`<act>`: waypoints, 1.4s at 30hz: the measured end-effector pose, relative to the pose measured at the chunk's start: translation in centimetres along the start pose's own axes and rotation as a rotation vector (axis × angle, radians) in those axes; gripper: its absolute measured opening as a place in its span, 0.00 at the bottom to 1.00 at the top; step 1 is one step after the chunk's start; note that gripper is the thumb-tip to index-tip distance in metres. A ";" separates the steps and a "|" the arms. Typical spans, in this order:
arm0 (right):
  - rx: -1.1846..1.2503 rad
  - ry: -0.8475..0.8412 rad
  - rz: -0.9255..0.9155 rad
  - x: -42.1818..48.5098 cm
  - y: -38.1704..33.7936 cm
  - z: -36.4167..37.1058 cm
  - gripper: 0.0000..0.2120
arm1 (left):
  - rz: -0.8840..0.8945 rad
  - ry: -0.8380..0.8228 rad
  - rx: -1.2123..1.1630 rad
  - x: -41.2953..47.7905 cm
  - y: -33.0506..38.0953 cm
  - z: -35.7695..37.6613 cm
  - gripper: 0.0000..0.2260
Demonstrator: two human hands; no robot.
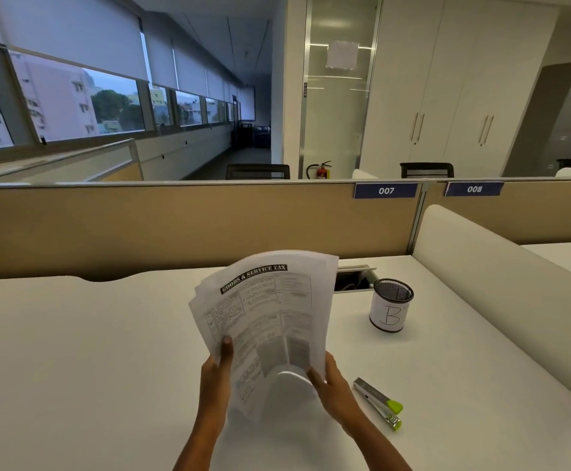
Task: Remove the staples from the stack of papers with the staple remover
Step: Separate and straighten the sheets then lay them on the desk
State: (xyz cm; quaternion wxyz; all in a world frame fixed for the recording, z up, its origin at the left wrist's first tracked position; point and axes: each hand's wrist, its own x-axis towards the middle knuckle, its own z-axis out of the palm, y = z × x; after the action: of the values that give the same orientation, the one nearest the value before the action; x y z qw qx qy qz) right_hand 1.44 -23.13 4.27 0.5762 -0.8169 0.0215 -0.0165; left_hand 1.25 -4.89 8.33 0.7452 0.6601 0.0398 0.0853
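Printed matt paper sheets [270,307] are seen above a smooth white tabletop [90,351]; a brushed-metal stapler [377,402] with glossy green plastic and a black wire-mesh pen cup [391,305] are shown.

Dim, bluish daylight from the windows [73,103] at left (wide-angle bowing at edges); papers [267,321] motion-blurred, soft shadows on the surface [90,351].

Head view, facing forward and down, desk [107,334] near

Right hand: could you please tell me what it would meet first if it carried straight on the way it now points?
The right hand points up and left, already gripping the papers; beyond them lies the partition, though depth is unclear.
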 end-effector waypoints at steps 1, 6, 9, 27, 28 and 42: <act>0.006 0.049 0.017 0.0 0.2 0.1 0.18 | 0.000 0.005 0.038 0.0 -0.2 0.1 0.23; 0.076 0.294 -0.039 0.6 -0.6 -0.7 0.06 | 0.057 0.025 0.051 0.4 0.2 0.1 0.10; 0.109 0.303 -0.096 0.8 -1.2 -1.4 0.05 | 0.106 0.022 0.008 0.6 1.2 0.3 0.08; 0.376 0.235 -0.244 0.7 -3.4 -2.1 0.08 | 0.117 0.029 -0.030 1.0 1.0 0.1 0.10; 0.365 0.232 -0.258 0.8 -3.6 -2.1 0.09 | 0.123 0.039 -0.037 1.0 0.9 0.2 0.08; 0.400 0.206 -0.092 0.4 -0.9 -0.3 0.14 | -0.145 0.059 0.110 -0.1 -5.2 1.2 0.10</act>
State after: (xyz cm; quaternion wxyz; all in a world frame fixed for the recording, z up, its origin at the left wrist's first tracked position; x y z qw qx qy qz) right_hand 1.80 -23.19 5.21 0.7199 -0.6807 0.0393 -0.1298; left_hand 1.75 -6.70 3.33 0.7105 0.6928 0.1138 0.0482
